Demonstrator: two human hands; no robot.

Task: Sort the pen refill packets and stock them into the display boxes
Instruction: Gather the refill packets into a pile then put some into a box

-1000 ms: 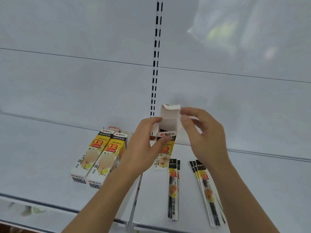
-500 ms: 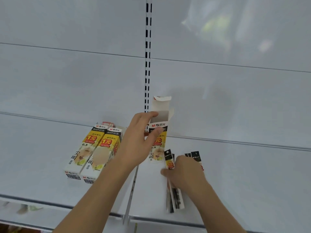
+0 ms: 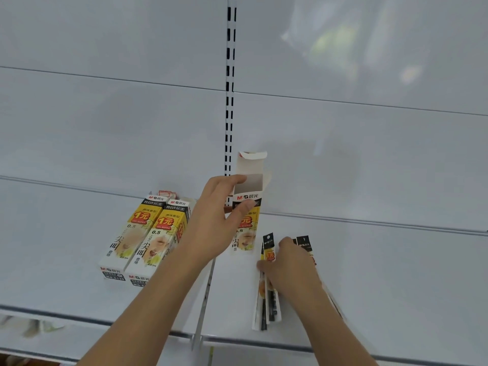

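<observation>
My left hand [image 3: 215, 215] grips an open yellow-and-white display box [image 3: 248, 196] near its top, and the box's flap stands up. The box rests tilted on the white shelf [image 3: 396, 273]. My right hand [image 3: 289, 262] is closed on a small stack of black-and-yellow pen refill packets [image 3: 268, 299] lying on the shelf just right of the box. A second group of packets [image 3: 303, 243] pokes out from behind my right hand, mostly hidden by it and my forearm. Two more display boxes [image 3: 142, 241] of the same kind lie side by side to the left.
The shelf's front edge [image 3: 79, 319] runs across the bottom of the view. A seam with a metal divider [image 3: 204, 307] splits the shelf under my left arm. A slotted upright [image 3: 229, 83] runs up the white back panel.
My right hand left the box's open top and dropped to the shelf, where it closed on the left stack of refill packets. My left hand kept hold of the box.
</observation>
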